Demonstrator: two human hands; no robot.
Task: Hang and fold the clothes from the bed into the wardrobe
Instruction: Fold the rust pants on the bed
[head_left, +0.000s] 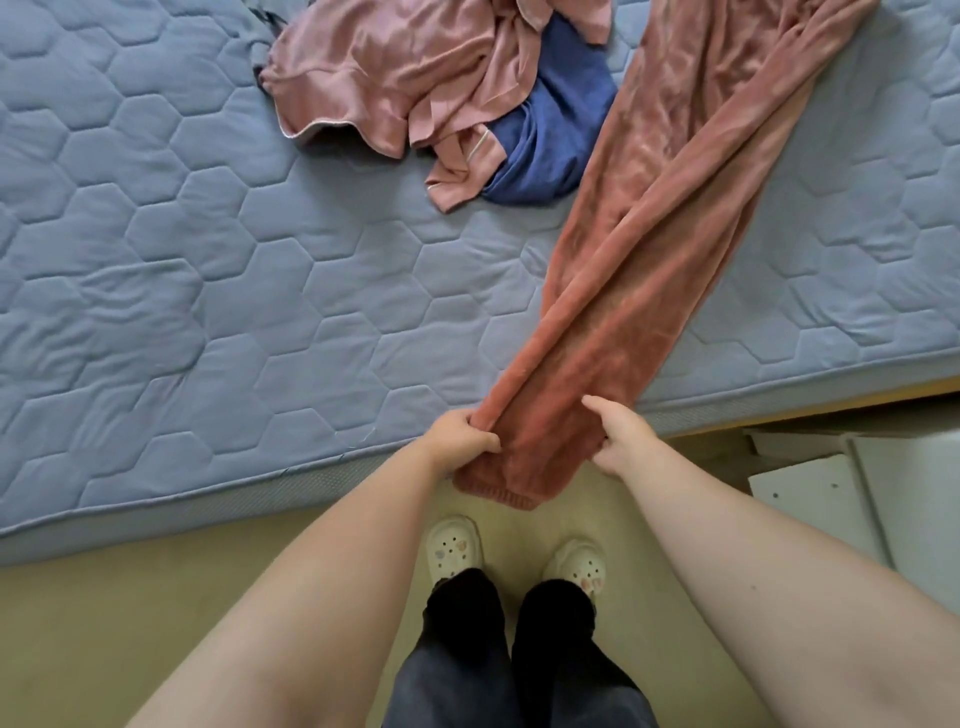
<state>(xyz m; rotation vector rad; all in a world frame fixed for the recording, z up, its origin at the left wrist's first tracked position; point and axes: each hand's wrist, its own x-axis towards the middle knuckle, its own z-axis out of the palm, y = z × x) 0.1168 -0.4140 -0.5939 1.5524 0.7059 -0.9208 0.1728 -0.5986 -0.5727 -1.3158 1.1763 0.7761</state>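
Both hands clasp the cuff end of a pair of rust-pink fleece trousers (670, 218), 1 hand on each side edge. The left hand (462, 435) has its fingers curled down over the left edge, bunching the cloth under the knuckles. The right hand (623, 439) grasps the right edge with its thumb lying on top of the fabric and its fingers tucked out of sight beneath.

Those trousers run as a long, flattened strip across the bed (208, 270), slanting from its near edge up toward the far right corner of the view, where the strip widens and leaves the picture. The ribbed cuff hangs past the near edge, over the beige floor (104, 613).

Toward the far side of the bed, left of the trousers, lies a crumpled pink satin garment (384, 78) (pale piping shows along 2 of its hems). It partly covers a blue garment (556, 135), whose right side lies against the trousers. The bed's surface is blue-grey, quilted in hexagons.

Below the hands, the person's 2 feet stand on the floor in cream clogs (453, 545) with small charms, under black trouser legs (467, 649). White panels (810, 499) with small holes lie on the floor at the right, off the bed's near edge.
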